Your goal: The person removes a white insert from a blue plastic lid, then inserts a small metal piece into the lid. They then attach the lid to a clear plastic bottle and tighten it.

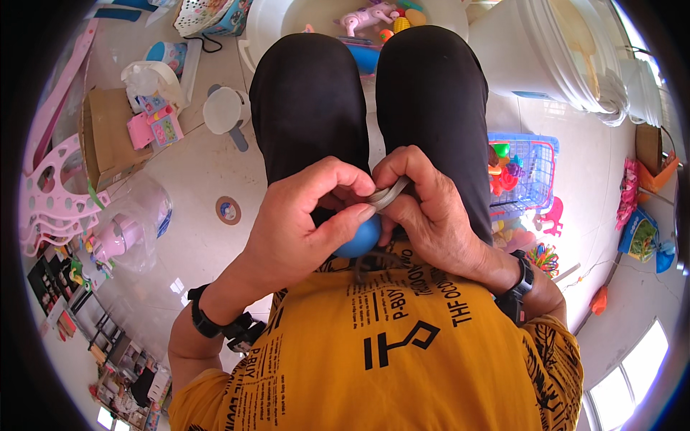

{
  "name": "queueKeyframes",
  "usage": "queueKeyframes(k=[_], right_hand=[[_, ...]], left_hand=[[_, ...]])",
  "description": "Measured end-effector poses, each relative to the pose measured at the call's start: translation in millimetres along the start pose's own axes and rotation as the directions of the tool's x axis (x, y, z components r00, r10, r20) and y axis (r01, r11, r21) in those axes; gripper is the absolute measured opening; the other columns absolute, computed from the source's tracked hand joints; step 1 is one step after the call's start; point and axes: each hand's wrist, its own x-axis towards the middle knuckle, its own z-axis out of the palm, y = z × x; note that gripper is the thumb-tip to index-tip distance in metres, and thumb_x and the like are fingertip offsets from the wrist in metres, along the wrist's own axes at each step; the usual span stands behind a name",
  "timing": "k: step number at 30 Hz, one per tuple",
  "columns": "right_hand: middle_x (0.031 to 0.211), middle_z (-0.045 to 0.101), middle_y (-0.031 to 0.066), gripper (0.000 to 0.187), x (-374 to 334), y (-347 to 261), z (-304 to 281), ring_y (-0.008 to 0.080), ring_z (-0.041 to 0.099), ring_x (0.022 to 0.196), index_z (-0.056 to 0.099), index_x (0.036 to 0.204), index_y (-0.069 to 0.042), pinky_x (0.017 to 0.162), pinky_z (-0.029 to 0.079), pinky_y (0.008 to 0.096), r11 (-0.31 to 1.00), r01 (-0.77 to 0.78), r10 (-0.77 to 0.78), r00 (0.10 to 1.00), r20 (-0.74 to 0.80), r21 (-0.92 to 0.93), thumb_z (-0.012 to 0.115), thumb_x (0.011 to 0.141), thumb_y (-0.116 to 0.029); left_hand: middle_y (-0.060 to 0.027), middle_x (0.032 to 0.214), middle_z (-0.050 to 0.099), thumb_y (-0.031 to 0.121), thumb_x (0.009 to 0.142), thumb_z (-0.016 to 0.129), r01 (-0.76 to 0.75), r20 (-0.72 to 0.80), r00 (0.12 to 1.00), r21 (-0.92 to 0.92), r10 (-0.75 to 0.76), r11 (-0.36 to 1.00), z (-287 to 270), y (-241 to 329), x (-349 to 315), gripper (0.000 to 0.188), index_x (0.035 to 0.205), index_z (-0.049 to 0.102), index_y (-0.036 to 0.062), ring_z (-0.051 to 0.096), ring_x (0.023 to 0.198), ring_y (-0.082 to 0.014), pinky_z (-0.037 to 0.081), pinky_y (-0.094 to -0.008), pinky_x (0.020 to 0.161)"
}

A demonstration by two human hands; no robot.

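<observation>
Over the black trousers (309, 108), the person's left hand (298, 223) and right hand (435, 215) each pinch a flat grey cord (388, 195) in a narrow grip; nearer the body, I see a smooth, rounded blue object (358, 243) between the hands.

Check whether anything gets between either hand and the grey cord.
Nothing visible does: the left hand and the right hand both have fingers directly on the grey cord. The blue round object shows just below the cord in the picture, not blocking those fingers.
</observation>
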Motion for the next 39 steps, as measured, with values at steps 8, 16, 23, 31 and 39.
queueKeyframes(k=[8, 16, 23, 31, 39], right_hand=[[0.097, 0.056, 0.0057, 0.015, -2.1, 5.4, 0.8, 0.01, 0.063, 0.068, 0.053, 0.103, -0.003, 0.057, 0.053, 0.0244, 0.993, 0.075, -0.074, 0.997, -0.023, 0.088, 0.058, 0.094, 0.009], [0.103, 0.055, 0.0067, 0.024, -5.5, 9.3, -4.6, 0.0137, 0.064, 0.078, 0.054, 0.1, -0.004, 0.06, 0.055, 0.0252, 0.977, 0.215, -0.215, 0.977, 0.012, -0.002, 0.064, 0.086, 0.013], [0.095, 0.061, 0.011, 0.027, -0.7, 11.3, -9.3, 0.0283, 0.063, 0.081, 0.058, 0.099, -0.003, 0.066, 0.053, 0.0335, 0.698, 0.535, -0.534, 0.832, 0.152, -0.475, 0.069, 0.079, 0.013], [0.096, 0.065, 0.0124, 0.028, 0.5, 15.4, -10.9, 0.0273, 0.066, 0.086, 0.063, 0.102, -0.001, 0.069, 0.055, 0.0332, 0.699, 0.569, -0.572, 0.808, 0.139, -0.433, 0.073, 0.079, 0.011], [0.101, 0.068, 0.0071, 0.01, -6.5, -2.8, -12.0, 0.0129, 0.07, 0.095, 0.058, 0.108, 0.001, 0.083, 0.057, 0.0257, 0.998, 0.02, -0.026, 0.995, 0.094, 0.068, 0.061, 0.099, 0.001]], left_hand=[[-0.0017, 0.098, 0.061, -0.005, 0.089, 0.067, 0.051, -0.031, 0.998, -0.032, -0.052, 0.998, 1.5, 3.9, 2.7, 0.023, 0.109, 0.057, 0.0025, 0.06, 0.089, -0.0067, 0.052, -0.0243, 0.081], [0.0001, 0.097, 0.058, -0.007, 0.085, 0.065, -0.026, -0.001, 1.0, 0.03, 0.026, 0.999, 6.0, 8.4, 3.7, 0.028, 0.11, 0.057, 0.0029, 0.056, 0.087, -0.0057, 0.05, -0.0239, 0.08], [-0.0029, 0.096, 0.058, -0.011, 0.082, 0.063, -0.135, -0.089, 0.982, 0.264, 0.164, 0.955, 13.8, 3.4, -0.5, 0.026, 0.105, 0.059, 0.0008, 0.058, 0.083, -0.0077, 0.05, -0.0232, 0.076], [-0.0071, 0.089, 0.062, -0.013, 0.082, 0.063, -0.21, -0.106, 0.963, 0.273, 0.246, 0.939, 6.1, -9.5, -0.3, 0.025, 0.103, 0.062, 0.0013, 0.063, 0.076, -0.0139, 0.051, -0.0266, 0.07], [-0.0062, 0.089, 0.064, -0.013, 0.08, 0.066, -0.347, -0.079, 0.915, 0.34, 0.395, 0.874, 3.2, -9.9, -4.8, 0.029, 0.104, 0.064, 0.0042, 0.064, 0.077, -0.0161, 0.051, -0.0267, 0.067]])
